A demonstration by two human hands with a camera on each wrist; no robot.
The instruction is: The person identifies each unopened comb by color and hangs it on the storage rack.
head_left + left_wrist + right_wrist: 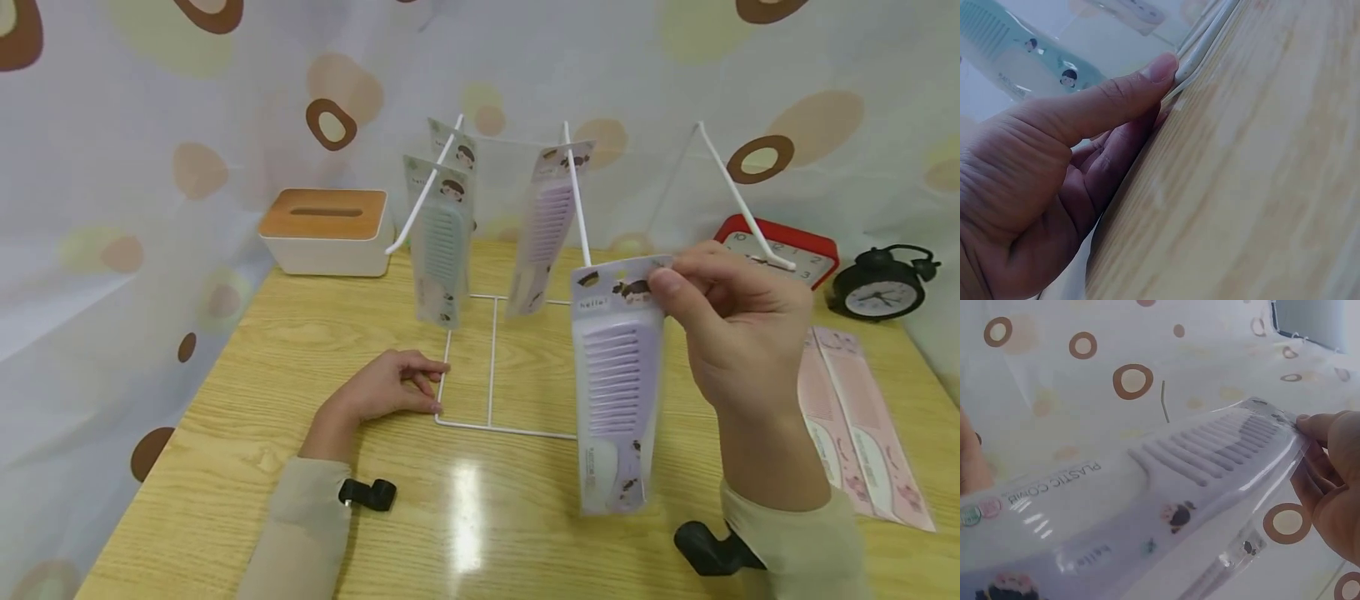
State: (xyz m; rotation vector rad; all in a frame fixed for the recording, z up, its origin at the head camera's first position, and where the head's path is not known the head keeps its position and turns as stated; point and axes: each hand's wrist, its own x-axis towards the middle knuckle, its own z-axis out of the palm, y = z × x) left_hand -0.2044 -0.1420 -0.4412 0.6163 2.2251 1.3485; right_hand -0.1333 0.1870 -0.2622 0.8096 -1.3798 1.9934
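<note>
Right hand (738, 325), raised, pinches one packaged purple comb (617, 379) by its top; left hand (390, 385) lies relaxed, fingertips touching the wire rack (491, 367), where three combs hang.

Glossy wood-grain table (300, 350), clear shiny plastic sleeve on lilac plastic comb (617, 375), smooth white-coated wire rack (491, 367)

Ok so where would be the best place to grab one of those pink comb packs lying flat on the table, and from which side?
Probably at the near short end of the pink comb packs. They lie flat and overlapping on the table at the right edge, beside the right hand, so slide fingers under the near end by the table edge and pinch the top and bottom faces, coming from the front right.
</note>
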